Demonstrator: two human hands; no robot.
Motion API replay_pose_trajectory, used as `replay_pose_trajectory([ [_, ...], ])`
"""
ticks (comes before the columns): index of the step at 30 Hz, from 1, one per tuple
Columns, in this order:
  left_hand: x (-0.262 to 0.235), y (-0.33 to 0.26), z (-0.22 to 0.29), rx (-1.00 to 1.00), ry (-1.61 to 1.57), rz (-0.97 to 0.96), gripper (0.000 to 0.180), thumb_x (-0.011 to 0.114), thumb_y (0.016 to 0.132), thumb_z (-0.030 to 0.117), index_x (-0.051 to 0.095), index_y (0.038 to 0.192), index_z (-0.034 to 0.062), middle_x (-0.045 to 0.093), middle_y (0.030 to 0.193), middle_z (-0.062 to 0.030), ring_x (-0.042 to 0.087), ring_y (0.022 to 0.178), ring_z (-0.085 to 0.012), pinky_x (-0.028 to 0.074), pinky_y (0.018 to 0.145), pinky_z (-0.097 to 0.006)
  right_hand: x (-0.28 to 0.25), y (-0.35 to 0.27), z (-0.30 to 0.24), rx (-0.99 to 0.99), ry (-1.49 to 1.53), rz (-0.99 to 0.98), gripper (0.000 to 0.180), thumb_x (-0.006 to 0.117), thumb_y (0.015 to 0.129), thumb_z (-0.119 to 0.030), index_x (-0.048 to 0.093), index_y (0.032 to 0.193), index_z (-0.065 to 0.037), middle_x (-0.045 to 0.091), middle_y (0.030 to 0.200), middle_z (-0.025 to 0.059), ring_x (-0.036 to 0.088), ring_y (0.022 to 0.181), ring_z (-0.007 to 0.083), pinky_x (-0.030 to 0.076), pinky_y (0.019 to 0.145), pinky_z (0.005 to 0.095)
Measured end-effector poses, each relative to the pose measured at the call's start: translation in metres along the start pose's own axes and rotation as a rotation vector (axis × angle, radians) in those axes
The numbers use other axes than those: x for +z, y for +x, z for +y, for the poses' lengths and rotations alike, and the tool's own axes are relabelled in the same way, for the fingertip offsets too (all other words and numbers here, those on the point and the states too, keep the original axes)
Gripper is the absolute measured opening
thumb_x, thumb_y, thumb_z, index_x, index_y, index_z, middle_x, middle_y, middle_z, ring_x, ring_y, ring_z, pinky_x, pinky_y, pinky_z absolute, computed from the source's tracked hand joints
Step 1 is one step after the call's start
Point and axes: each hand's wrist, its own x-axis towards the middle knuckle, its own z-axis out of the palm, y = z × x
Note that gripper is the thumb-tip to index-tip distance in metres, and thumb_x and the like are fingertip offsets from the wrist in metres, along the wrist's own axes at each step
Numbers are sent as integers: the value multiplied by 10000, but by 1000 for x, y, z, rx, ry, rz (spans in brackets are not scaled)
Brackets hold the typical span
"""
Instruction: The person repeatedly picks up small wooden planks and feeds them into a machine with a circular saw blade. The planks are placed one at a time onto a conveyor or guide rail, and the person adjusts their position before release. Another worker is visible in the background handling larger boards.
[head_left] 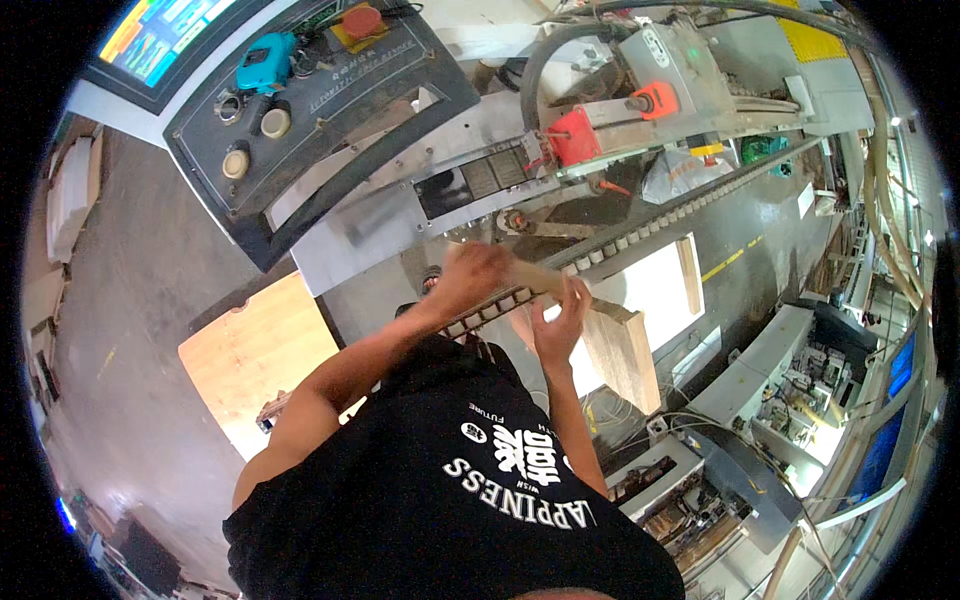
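Note:
A short light-coloured wooden strip (538,278) lies across the toothed feed track (495,312) of a machine, right in front of my body. My left hand (476,277), smeared by motion, is closed round the strip's left end. At its right end my right hand (560,320) grips it, thumb on the near side and fingers on the far side. My left hand hides part of the strip. Just right of my right hand is a thicker wooden piece (622,352), beside a bright white panel (650,300).
A black control panel (330,120) with knobs and a red button stands at the far left, a teal tool (265,62) on it. A red machine head (575,137) is beyond the track. A plywood board (255,350) lies left; another machine (790,390) stands right.

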Motion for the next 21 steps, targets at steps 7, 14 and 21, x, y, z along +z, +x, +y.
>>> replay_pose_trajectory([
  [7, -80, -22, -105, -331, 355, 366, 559, 786, 910, 376, 639, 1390, 132, 549, 1483, -118, 474, 1400, -349, 342, 1165, -556, 151, 64, -20, 525, 1191, -502, 705, 784, 993, -329, 458, 1575, -103, 452, 1585, 101, 555, 1384, 258, 455, 1160, 385],
  [14, -92, -29, -128, -712, 171, 343, 499, 763, 968, 468, 653, 1395, 234, 599, 1433, -112, 515, 1351, -353, 338, 1144, -537, 196, 106, -117, 582, 1407, -552, 545, 708, 1048, -409, 541, 1497, -151, 485, 1541, 35, 389, 1516, 216, 241, 1303, 434],
  [21, -105, -86, -157, -406, 212, 392, 359, 699, 1018, 185, 693, 1357, 304, 667, 1376, 1, 671, 1152, -323, 502, 978, -487, 197, 102, -125, 603, 1515, -569, 532, 685, 1061, -376, 534, 1526, -169, 249, 1762, 32, 110, 1666, 206, 78, 1348, 438],
])
